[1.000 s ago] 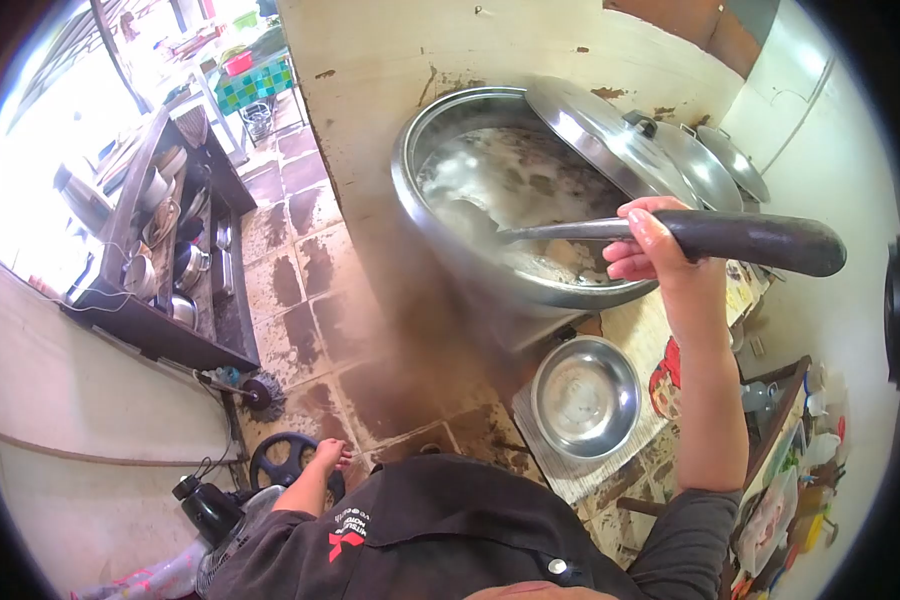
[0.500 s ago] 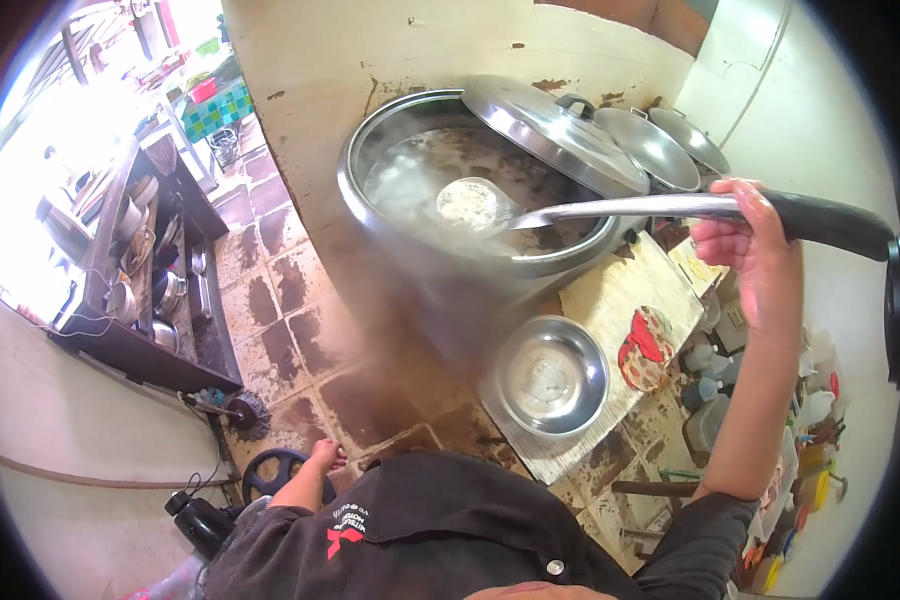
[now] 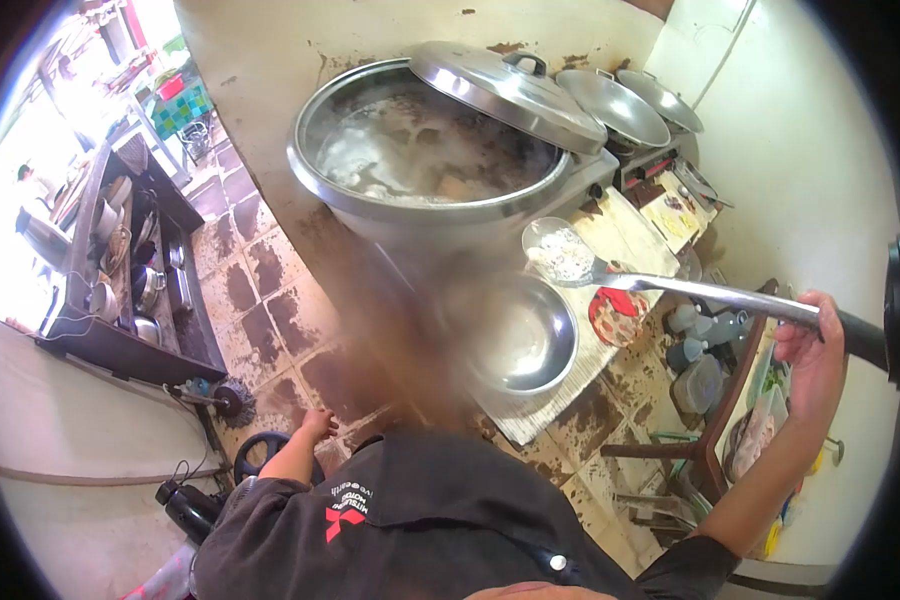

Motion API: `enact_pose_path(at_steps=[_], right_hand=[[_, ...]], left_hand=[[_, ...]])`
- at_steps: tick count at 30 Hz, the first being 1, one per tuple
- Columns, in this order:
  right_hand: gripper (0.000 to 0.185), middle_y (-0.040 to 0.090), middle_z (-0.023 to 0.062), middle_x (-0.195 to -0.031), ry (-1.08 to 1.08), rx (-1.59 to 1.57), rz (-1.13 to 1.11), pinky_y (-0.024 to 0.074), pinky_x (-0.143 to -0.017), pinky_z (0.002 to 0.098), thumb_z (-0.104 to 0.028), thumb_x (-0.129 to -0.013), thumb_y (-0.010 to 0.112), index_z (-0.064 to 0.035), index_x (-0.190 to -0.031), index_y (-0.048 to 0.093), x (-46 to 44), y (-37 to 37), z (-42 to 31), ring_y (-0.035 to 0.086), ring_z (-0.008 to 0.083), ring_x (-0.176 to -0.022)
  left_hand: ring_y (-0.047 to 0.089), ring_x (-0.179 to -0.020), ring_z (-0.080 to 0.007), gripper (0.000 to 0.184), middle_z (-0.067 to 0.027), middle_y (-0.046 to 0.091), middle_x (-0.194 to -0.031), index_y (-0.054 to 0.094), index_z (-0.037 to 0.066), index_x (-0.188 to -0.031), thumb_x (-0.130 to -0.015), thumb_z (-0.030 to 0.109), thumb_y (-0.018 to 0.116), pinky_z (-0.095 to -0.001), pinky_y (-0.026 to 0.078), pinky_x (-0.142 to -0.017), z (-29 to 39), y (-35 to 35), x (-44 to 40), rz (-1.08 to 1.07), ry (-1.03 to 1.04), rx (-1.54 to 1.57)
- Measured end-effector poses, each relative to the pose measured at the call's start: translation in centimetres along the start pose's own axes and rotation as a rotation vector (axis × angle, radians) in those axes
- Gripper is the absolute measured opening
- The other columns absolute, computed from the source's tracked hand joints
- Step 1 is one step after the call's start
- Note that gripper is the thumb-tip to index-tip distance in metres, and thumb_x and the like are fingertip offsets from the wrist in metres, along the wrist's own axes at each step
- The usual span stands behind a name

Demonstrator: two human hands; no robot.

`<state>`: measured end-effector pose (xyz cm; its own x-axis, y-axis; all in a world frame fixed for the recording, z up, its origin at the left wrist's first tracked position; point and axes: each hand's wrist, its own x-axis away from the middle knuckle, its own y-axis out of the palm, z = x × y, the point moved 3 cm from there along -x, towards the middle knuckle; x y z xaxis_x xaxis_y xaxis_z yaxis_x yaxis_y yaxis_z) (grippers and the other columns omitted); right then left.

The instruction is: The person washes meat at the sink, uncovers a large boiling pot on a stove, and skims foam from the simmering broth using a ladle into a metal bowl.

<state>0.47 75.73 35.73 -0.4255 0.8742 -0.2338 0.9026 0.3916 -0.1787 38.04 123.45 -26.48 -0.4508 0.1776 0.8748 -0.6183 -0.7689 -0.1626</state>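
My right hand [image 3: 810,335] is closed round the long metal handle of a skimmer [image 3: 670,284] near its dark grip. The skimmer's round head holds pale bits [image 3: 562,254] and hangs over the upper right rim of a steel bowl [image 3: 525,335]. To the upper left, a large steaming pot [image 3: 320,185] holds cloudy liquid with foam and solid pieces. Its lid [image 3: 510,95] lies tilted across the far right side of the rim. Low on the left, my left hand [image 3: 318,425] hangs with its fingers apart, holding nothing.
A pale board [image 3: 530,418] bears the bowl and a red patterned cloth [image 3: 615,318]. Two wide pans [image 3: 615,105] stand behind the stove at the right. A dark shelf with pots [image 3: 130,335] is at the left. A wooden chair [image 3: 715,430] stands at the lower right.
The skimmer has come up out of the pot and over to the bowl, with pale bits in its head. My right hand has moved right and down. The view has shifted.
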Motion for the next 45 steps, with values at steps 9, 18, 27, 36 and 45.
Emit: enact_pose_path(at_steps=[9,18,27,36,45], right_hand=[[0.020,0.061,0.0123,-0.076,-0.007,0.071,-0.116,0.0524,-0.057,0.0271,-0.013,-0.081,0.053,0.0011,-0.094,0.056,6.2,2.2,9.7,0.062,0.0162,-0.062],[0.027,0.063,0.0125,-0.077,-0.717,0.605,-0.589,0.0511,-0.054,0.0313,-0.008,-0.065,0.072,-0.0040,-0.089,0.059,10.4,6.5,13.5,0.063,0.0258,-0.062],[0.020,0.060,0.0113,-0.082,-0.194,0.082,-0.088,0.0510,-0.056,0.0274,-0.012,-0.080,0.053,0.0011,-0.095,0.055,7.5,-2.5,13.4,0.060,0.0163,-0.064],[0.035,0.060,0.0121,-0.088,-0.206,-0.467,0.063,0.0473,-0.049,0.0227,-0.030,-0.090,0.045,0.0002,-0.107,0.048,2.3,-3.2,3.8,0.059,0.0159,-0.072],[0.033,0.061,0.0089,-0.074,-0.107,-0.036,-0.009,0.0480,-0.052,0.0231,-0.033,-0.087,0.050,-0.0033,-0.099,0.056,-4.7,24.1,-0.8,0.060,0.0144,-0.058]], left_hand=[[0.060,-0.051,-0.0242,0.036,-0.0183,0.063,-0.084,0.046,0.003,-0.117,-0.085,0.020,0.047,-0.0329,0.047,-0.038,0.5,1.1,0.8,0.008,0.041,-0.055],[0.058,-0.047,-0.0223,0.023,-0.0138,0.062,-0.073,0.051,0.003,-0.102,-0.085,0.017,0.048,-0.0323,0.047,-0.039,0.5,1.7,3.2,0.129,0.090,-0.024],[0.054,-0.048,-0.0134,0.021,-0.0094,0.060,-0.064,0.054,0.001,-0.079,-0.087,0.020,0.051,-0.0242,0.044,-0.044,10.0,-3.9,10.2,0.527,0.742,0.291],[0.057,-0.063,-0.0113,0.029,-0.0078,0.060,-0.077,0.043,0.004,-0.118,-0.090,0.012,0.045,-0.0227,0.047,-0.057,33.9,-10.1,29.8,0.662,1.458,0.491],[0.046,-0.106,-0.0217,0.056,-0.0136,0.044,-0.120,0.037,0.003,-0.126,-0.081,0.023,0.063,-0.0333,0.041,-0.085,56.4,-18.1,32.4,0.909,1.984,0.269]])
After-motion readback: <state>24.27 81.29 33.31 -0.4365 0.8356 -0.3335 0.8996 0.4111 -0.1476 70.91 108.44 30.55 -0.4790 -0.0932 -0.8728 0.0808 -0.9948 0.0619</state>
